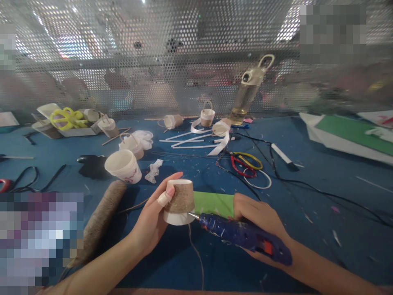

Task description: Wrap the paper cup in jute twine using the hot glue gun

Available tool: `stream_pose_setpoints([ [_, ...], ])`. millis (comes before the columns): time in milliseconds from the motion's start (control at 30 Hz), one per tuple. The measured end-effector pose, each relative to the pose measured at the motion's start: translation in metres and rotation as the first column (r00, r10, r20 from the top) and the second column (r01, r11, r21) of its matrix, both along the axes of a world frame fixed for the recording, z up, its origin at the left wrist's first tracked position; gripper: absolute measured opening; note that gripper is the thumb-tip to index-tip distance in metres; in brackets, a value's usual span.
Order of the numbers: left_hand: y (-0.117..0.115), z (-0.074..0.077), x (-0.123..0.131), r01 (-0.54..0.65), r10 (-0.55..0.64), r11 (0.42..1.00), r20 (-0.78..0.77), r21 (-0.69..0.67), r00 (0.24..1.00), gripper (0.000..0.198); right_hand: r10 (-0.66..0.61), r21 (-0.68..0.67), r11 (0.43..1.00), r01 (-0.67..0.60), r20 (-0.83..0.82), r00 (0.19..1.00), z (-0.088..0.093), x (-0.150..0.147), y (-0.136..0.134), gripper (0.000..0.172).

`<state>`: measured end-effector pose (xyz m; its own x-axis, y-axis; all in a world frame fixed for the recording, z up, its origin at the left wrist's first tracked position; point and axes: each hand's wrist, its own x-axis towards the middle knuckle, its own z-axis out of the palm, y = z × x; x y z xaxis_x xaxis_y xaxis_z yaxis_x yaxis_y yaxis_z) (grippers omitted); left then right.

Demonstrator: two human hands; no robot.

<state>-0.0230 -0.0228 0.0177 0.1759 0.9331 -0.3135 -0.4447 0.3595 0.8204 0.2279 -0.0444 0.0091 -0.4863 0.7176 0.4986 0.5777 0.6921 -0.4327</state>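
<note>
Both arms came in from the bottom edge and were cut off there. Left hand (153, 217) gripped a cup (179, 200) wrapped in string, upside down over the blue table (307, 196). Right hand (260, 221) was closed tight around a blue glue gun (242, 235), with its tip touching the cup's white rim. Fingers hid the gun's handle. Green paper (215, 203) lay behind the gun, partly hidden by the cup and hand. A string roll (98, 221) lay to the left, its near end lost in a blurry patch. Farther back sat a white cup (124, 166), colored rings (245, 164), yellow scissors (66, 118) and a bottle (248, 92). A mesh wall (123, 49) made everything behind it hard to see.
</note>
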Motion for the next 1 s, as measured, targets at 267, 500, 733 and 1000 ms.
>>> stream_pose_setpoints([
  [267, -0.001, 0.001, -0.003, -0.017, 0.018, 1.000, 0.031, -0.015, 0.999, 0.051, 0.013, -0.050, 0.999, -0.014, -0.016, 1.000, 0.000, 0.004, 0.002, 0.022],
  [500, 0.000, 0.001, -0.002, -0.012, 0.013, 1.000, 0.072, -0.020, 0.997, 0.050, 0.006, -0.059, 0.998, -0.006, -0.004, 1.000, 0.004, 0.004, 0.001, 0.023],
  [733, 0.001, 0.004, -0.001, -0.030, 0.035, 0.998, 0.082, -0.055, 0.996, 0.052, -0.001, -0.059, 0.998, 0.000, -0.029, 1.000, 0.008, 0.001, 0.003, 0.022],
  [1000, 0.000, 0.006, 0.000, -0.019, 0.023, 0.999, 0.069, -0.047, 0.997, 0.052, 0.005, -0.045, 0.999, -0.006, -0.030, 1.000, 0.004, 0.002, 0.003, 0.024],
])
